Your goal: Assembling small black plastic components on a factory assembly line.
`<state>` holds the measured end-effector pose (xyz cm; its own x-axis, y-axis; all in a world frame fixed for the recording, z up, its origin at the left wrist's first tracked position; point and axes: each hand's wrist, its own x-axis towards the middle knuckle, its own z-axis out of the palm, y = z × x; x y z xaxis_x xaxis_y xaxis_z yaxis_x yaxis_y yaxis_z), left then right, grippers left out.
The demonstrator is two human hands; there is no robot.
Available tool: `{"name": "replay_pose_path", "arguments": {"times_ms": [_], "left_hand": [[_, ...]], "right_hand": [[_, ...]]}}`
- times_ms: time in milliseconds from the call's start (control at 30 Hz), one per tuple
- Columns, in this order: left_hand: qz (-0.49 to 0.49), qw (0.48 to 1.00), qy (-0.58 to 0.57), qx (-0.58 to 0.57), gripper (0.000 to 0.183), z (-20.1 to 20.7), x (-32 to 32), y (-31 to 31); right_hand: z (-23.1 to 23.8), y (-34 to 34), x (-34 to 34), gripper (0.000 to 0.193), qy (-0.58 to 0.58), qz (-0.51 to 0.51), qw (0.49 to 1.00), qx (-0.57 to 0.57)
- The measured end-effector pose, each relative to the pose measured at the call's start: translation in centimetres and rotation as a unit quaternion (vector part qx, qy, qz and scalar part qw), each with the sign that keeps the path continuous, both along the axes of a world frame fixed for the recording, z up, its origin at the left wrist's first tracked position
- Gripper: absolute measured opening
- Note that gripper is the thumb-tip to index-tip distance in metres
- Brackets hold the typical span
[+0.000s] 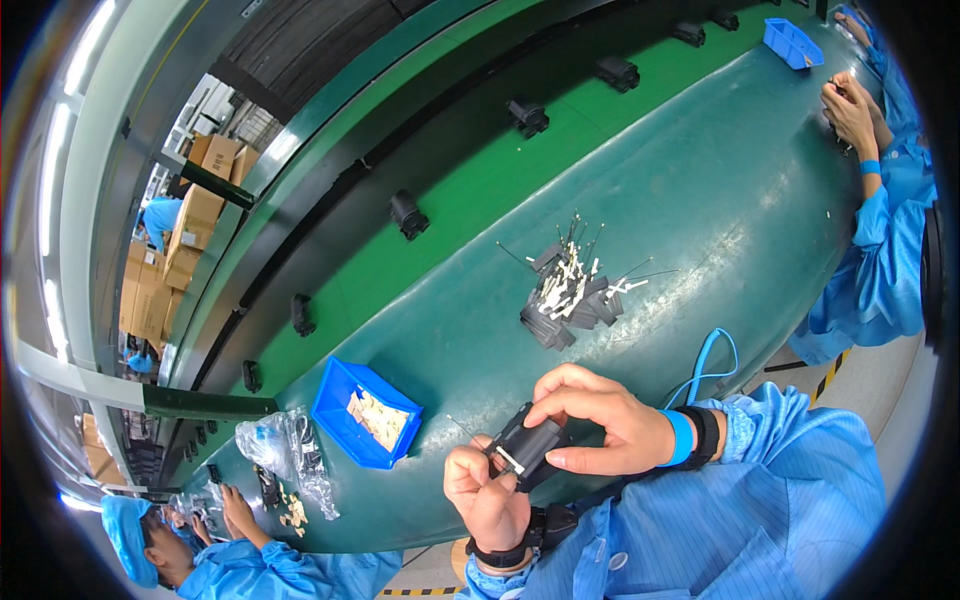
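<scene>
Between my two hands, close to the table's near edge, is a black plastic housing with a small white strip on its near side. My left hand pinches its left end, fingers closed. A thin dark wire sticks out beyond those fingers. My right hand grips the housing from the far side and the right, thumb and fingers closed around it. The fingers partly cover its far end. Farther off on the table lies a pile of black flat parts and white-tipped wires.
A blue bin of small pale pieces stands to the left, beside clear plastic bags. Black housings sit spaced along the green belt beyond the table. Co-workers sit at both sides. A blue coiled cord lies near my right wrist.
</scene>
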<state>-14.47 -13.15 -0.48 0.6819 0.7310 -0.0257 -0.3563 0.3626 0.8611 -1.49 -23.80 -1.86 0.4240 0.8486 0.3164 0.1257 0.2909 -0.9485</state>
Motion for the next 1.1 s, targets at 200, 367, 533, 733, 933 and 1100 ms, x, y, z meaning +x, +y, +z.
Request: {"name": "replay_pose_path", "arguments": {"times_ms": [200,367,533,733,933,1100], "left_hand": [[-0.012,1.000,-0.001,0.009,0.022,-0.4,-0.3,0.2],[-0.013,1.000,0.010,0.016,0.023,-0.1,0.3,0.0],[-0.003,1.000,0.006,0.016,0.023,0.2,0.6,-0.5],[-0.025,0.996,-0.004,0.083,0.029,-0.4,0.2,-0.8],[-0.071,0.994,0.014,0.080,0.041,-1.7,-1.0,-0.4],[-0.080,0.993,0.014,0.091,0.044,-0.8,-0.2,-0.3]], "right_hand": [[0.0,0.0,-0.1,0.036,0.013,0.008,1.000,-0.005],[0.4,0.3,0.1,0.038,-0.007,-0.007,0.999,-0.038],[0.5,1.2,-0.6,0.040,-0.017,-0.029,0.999,0.005],[0.6,1.4,-1.1,0.031,0.051,0.003,0.999,-0.006],[0.7,1.7,-0.7,0.026,0.078,0.036,0.996,0.005],[0.4,1.8,0.0,0.028,0.087,0.072,0.993,-0.036]]}}
